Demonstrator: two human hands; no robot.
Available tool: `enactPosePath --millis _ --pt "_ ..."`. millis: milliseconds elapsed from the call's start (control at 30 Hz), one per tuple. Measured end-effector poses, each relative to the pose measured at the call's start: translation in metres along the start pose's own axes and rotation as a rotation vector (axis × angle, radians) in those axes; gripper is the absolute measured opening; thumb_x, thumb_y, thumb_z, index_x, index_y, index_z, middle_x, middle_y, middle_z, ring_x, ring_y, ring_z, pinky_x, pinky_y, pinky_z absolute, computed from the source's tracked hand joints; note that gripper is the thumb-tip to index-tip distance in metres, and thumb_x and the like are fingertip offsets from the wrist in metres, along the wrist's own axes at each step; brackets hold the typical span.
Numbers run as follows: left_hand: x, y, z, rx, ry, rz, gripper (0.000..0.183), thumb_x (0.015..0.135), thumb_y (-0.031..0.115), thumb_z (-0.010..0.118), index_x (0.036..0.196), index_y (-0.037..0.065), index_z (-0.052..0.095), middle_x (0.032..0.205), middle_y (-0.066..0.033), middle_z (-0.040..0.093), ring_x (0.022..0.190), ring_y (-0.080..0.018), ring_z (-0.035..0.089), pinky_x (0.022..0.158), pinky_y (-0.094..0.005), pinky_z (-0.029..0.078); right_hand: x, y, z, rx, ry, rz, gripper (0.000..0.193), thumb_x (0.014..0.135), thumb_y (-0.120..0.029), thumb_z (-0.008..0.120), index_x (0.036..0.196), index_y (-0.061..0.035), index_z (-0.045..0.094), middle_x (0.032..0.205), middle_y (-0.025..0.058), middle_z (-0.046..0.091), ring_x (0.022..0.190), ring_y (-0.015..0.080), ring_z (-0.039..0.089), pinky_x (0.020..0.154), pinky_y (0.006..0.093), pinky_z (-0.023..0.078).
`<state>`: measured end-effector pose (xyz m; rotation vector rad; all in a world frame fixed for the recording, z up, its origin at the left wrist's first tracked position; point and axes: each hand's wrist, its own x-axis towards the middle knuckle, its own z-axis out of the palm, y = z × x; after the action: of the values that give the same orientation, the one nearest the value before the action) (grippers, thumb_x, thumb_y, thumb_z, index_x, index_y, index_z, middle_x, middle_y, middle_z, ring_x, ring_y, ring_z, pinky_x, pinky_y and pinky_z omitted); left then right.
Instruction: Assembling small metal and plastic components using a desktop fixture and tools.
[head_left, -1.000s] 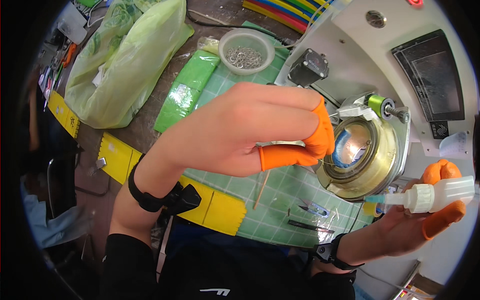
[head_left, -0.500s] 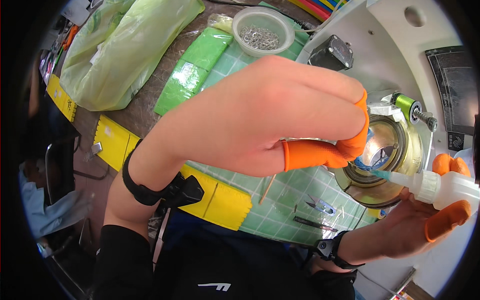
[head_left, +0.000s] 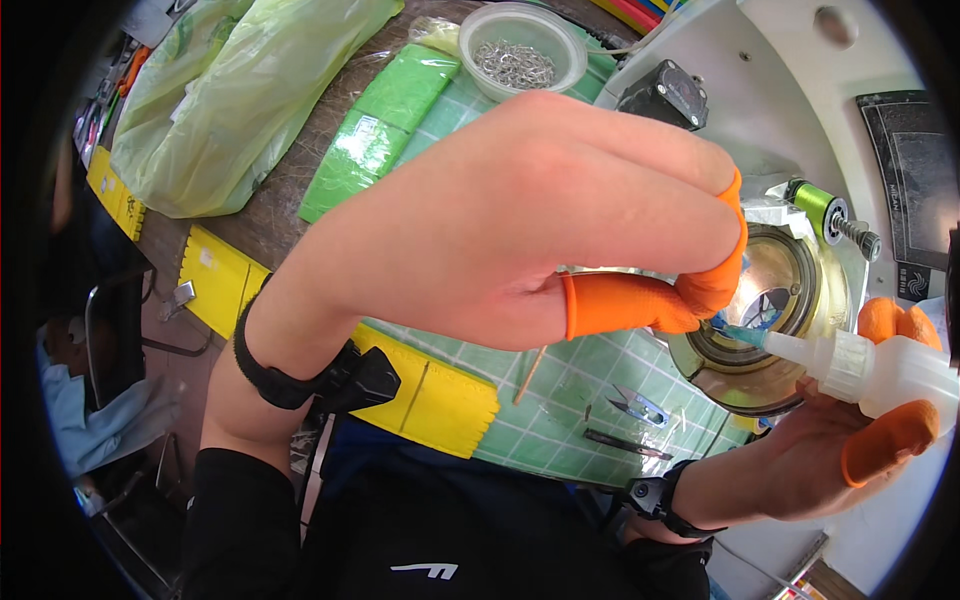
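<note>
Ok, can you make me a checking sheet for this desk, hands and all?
Surface: green mat on a dark table.
Job's things: bottle, its tip near a round metal part.
Clutter: scissors, stick, bowl of metal bits, plastic bag.
Hands: right hand holds the bottle; left hand is pinched shut, can't tell what's inside.
Cables: pale cable beside the bowl.
Surroundings: white machine with a dark screen.

Gap between stick (head_left: 530, 375) and snips (head_left: 650, 411), bottle (head_left: 908, 378) blocking right
</note>
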<state>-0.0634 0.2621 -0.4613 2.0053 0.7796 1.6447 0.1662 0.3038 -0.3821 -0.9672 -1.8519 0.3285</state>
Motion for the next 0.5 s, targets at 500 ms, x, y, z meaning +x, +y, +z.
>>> enactPosePath --millis 500 --pt "0.003 0.001 0.002 0.017 -0.031 -0.012 0.016 0.077 0.0 0.083 0.087 0.0 0.071 0.093 -0.0139 0.075 0.085 -0.0256 0.072 0.094 -0.0457 0.06 -0.006 0.011 -0.01 0.046 0.057 -0.075 0.082 0.1 -0.064 0.054 0.129 0.0122 0.051 0.1 0.0174 0.061 0.068 0.0171 0.058 0.055 0.0243 0.044"
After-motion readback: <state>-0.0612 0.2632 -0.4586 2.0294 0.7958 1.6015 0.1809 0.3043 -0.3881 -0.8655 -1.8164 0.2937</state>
